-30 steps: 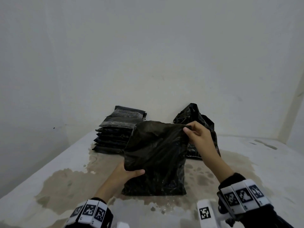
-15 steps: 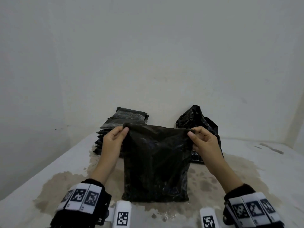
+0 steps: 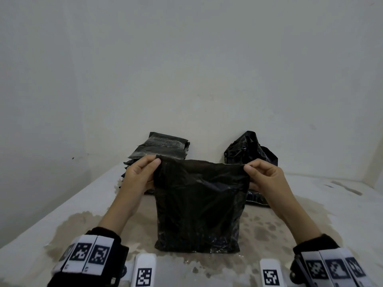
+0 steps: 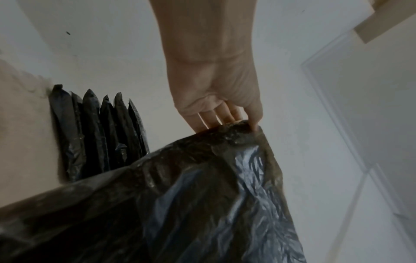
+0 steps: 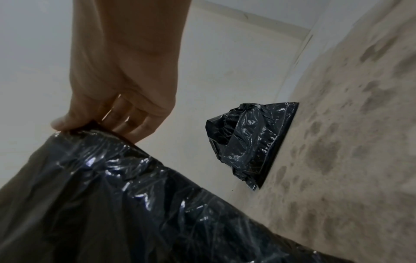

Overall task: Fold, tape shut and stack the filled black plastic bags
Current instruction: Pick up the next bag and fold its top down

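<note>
Filled black bag (image 3: 199, 206) stands on stained table (image 3: 87, 222) at 6 o'clock, top held up. Left hand (image 3: 137, 179) pinches top-left corner, right hand (image 3: 267, 180) top-right, thumb over fingers. Taped stack (image 3: 163, 148) at 11 o'clock, loose bag (image 3: 248, 151) at 1 o'clock, both beyond.

Open surface (image 3: 62, 214) on both flanks of upright bag (image 3: 199, 204), esp. far left and far right. Behind-left: stack of flat bags (image 3: 161, 150) against wall, just behind left hand (image 3: 138, 177). Behind-right: crumpled bag (image 3: 250, 154), close behind right hand (image 3: 267, 179). Narrow gap betw. stack and crumpled bag, screened by held bag. Walls close off back and left. Overhead free.
</note>
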